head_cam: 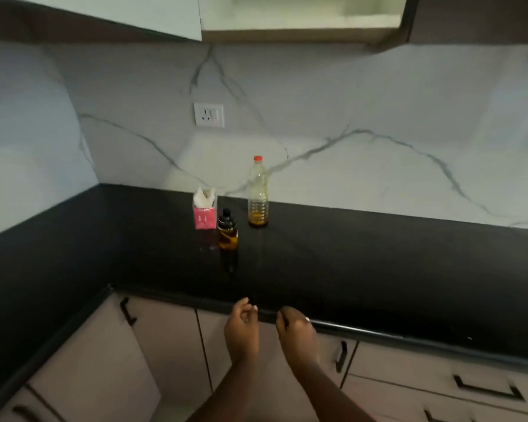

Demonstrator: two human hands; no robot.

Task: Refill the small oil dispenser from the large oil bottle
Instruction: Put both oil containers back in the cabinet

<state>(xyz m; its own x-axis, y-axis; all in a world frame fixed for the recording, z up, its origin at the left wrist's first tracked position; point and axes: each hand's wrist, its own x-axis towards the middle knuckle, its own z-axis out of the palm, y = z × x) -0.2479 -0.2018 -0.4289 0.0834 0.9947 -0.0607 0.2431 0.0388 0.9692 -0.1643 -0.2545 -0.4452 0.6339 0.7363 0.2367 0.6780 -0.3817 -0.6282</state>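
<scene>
Both hands hover low at the front edge of the black counter (378,269), well apart from the task's things. The small oil dispenser (227,234) stands upright out in the middle of the counter, dark cap on top, amber oil in its lower part. Just behind it and to the right stands the large oil bottle (258,193), clear plastic, its red cap (258,158) on, with only a shallow band of yellow oil at the bottom. It sits close to the marble backsplash (378,123). A pink tissue box (205,210) stands just to the left of the dispenser, near it but whether touching I cannot tell. Down front, the left hand (241,327) is raised at the counter's edge, fingers loosely curled toward the thumb and gripping nothing. The right hand (296,330) is beside it, close but apart, knuckles up, fingers curled in loosely and likewise holding nothing; a ring (307,319) shows on one finger. Both forearms come up from the bottom of the view, angled toward each other, over pale cabinet doors (165,339) with dark handles. A white wall socket (208,114) sits on the backsplash above the tissue box.
</scene>
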